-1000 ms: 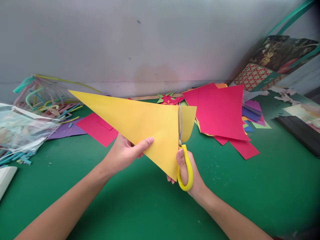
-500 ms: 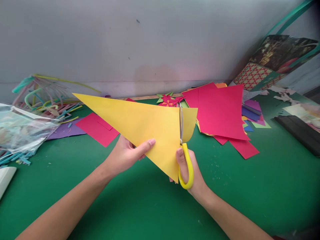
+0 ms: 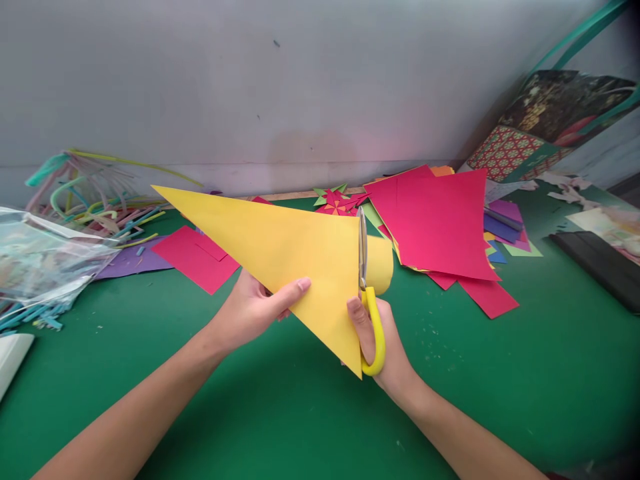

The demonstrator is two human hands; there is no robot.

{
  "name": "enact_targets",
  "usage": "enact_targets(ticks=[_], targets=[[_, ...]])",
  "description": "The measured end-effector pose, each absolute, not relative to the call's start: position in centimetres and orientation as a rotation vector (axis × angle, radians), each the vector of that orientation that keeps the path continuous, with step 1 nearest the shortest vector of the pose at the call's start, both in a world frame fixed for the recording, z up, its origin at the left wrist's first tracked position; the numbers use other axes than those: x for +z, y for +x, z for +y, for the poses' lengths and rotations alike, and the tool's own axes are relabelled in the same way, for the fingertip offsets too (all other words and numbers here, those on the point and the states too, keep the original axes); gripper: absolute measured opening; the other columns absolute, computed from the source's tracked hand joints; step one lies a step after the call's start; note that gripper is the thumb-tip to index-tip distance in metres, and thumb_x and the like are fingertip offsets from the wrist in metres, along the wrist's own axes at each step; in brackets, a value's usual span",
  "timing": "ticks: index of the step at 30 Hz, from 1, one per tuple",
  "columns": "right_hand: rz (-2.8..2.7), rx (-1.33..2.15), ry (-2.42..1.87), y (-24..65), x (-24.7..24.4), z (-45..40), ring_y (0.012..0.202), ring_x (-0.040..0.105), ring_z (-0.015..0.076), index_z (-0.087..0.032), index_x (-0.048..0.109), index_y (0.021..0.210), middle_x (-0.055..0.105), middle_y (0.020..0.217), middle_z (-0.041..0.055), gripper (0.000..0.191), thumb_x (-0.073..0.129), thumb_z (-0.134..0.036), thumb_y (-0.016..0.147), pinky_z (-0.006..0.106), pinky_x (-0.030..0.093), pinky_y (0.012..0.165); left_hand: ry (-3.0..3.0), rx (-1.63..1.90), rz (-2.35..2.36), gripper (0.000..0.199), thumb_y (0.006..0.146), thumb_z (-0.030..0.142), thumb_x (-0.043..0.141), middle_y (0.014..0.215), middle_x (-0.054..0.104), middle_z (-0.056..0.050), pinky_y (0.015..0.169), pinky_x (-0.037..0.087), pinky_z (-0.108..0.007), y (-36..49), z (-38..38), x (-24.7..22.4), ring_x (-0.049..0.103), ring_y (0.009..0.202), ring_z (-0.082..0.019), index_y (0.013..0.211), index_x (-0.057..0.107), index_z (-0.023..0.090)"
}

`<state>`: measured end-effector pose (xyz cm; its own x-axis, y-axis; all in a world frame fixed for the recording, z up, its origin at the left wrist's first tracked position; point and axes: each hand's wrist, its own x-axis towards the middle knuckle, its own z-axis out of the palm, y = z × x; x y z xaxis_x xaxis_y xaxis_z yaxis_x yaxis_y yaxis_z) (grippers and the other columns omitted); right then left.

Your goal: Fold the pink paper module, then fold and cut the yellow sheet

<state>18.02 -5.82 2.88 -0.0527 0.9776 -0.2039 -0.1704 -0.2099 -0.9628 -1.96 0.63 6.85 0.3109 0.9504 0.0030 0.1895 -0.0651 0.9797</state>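
Yellow paper hangs above the middle of the green tabletop, spread as a long point towards the left, with a curled flap at its right side. It looks light and fairly stiff, likely to bend or crease rather than tear if pressed hard; the slanting lower edge seems the best hold, away from the blades. There the left hand pinches it, thumb on top and fingers underneath. The right hand is closed around the yellow-handled scissors, thumb through a loop, other fingers mostly hidden; the blades lie against the paper, between its main part and the flap.

Red sheets lie near the tabletop's back edge, right of a small paper star. A clear plastic bag and coloured strips rest towards the left edge, a patterned bag stands at the back right corner, and a pale wall rises behind
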Motion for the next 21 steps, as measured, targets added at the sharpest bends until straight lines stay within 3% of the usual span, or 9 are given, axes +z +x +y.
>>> enact_targets(ticks=[6, 10, 15, 21], targets=[[-1.018, 1.305, -1.191, 18.5, 2.6, -5.1, 0.037, 0.048, 0.0105, -0.022, 0.054, 0.081, 0.054, 0.049, -0.005, 0.046, 0.066, -0.065, 0.094, 0.02, 0.035, 0.035, 1.345, 0.817, 1.052, 0.042, 0.081, 0.047, 0.082, 0.081, 0.067, -0.003, 0.037, 0.042, -0.019, -3.0, 2.0, 5.3, 0.054, 0.051, -0.01, 0.104, 0.064, 0.017], [-1.009, 1.136, -1.197, 19.5, 2.4, -3.8, 0.041, 0.051, 0.0104, -0.022, 0.055, 0.088, 0.057, 0.053, -0.0059, 0.034, 0.07, -0.052, 0.095, 0.02, 0.039, 0.04, 1.341, 0.646, 0.985, 0.039, 0.082, 0.048, 0.082, 0.077, 0.063, -0.002, 0.039, 0.04, -0.018, -3.1, 2.6, 4.3, 0.053, 0.053, -0.01, 0.098, 0.064, 0.017], [-0.982, 1.01, -1.244, 21.3, 1.9, -1.9, 0.043, 0.056, 0.0126, -0.021, 0.059, 0.087, 0.059, 0.054, -0.0046, 0.025, 0.072, -0.041, 0.092, 0.022, 0.042, 0.04, 1.384, 0.527, 0.963, 0.041, 0.083, 0.049, 0.081, 0.08, 0.063, -0.002, 0.042, 0.042, -0.019, -2.7, 2.6, 3.8, 0.054, 0.056, -0.01, 0.105, 0.062, 0.019], [-0.924, 1.044, -1.189, 21.8, 1.1, -1.1, 0.044, 0.058, 0.0121, -0.02, 0.059, 0.086, 0.06, 0.056, -0.0044, 0.027, 0.074, -0.042, 0.091, 0.021, 0.04, 0.039, 1.392, 0.474, 0.983, 0.042, 0.085, 0.052, 0.078, 0.082, 0.063, -0.002, 0.045, 0.041, -0.021, -2.6, 2.7, 3.4, 0.052, 0.055, -0.009, 0.104, 0.061, 0.018]])
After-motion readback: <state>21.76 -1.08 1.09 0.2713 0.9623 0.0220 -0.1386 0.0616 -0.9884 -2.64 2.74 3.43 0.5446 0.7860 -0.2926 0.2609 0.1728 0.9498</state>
